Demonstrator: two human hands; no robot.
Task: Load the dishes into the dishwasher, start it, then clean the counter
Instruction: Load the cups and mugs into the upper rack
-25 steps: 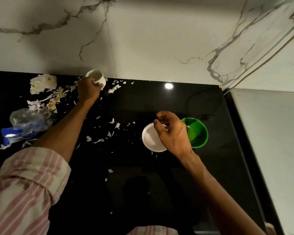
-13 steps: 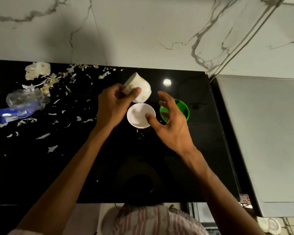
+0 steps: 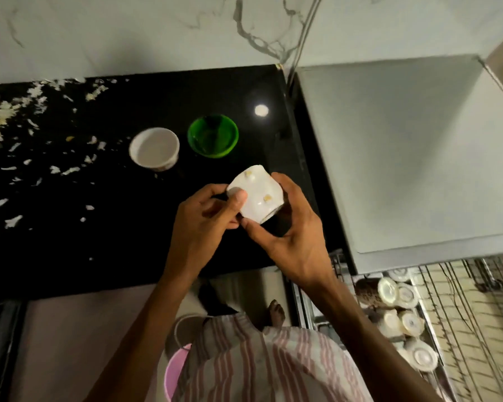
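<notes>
We hold the white cup (image 3: pixel 256 197) in both hands above the near right part of the black surface (image 3: pixel 122 236), tipped on its side: our left hand (image 3: pixel 199 224) pinches its left end with the thumb on the wall, and our right hand (image 3: pixel 295 242) wraps its fingers round the right end. The risk, as we judge it, lies in the handover: the glaze looks smooth and carries small food bits, so a loosened grip on either side could let it slip and crack on the surface or the floor. Tipped like this, any leftover could also spill. The white bowl (image 3: pixel 154 148) and the green bowl (image 3: pixel 213 135) sit just beside each other farther back, apart from the cup. Scraps (image 3: pixel 26 132) litter the far left. The dishwasher rack (image 3: pixel 404 314), near right and below, already carries cups, so free slots look few.
</notes>
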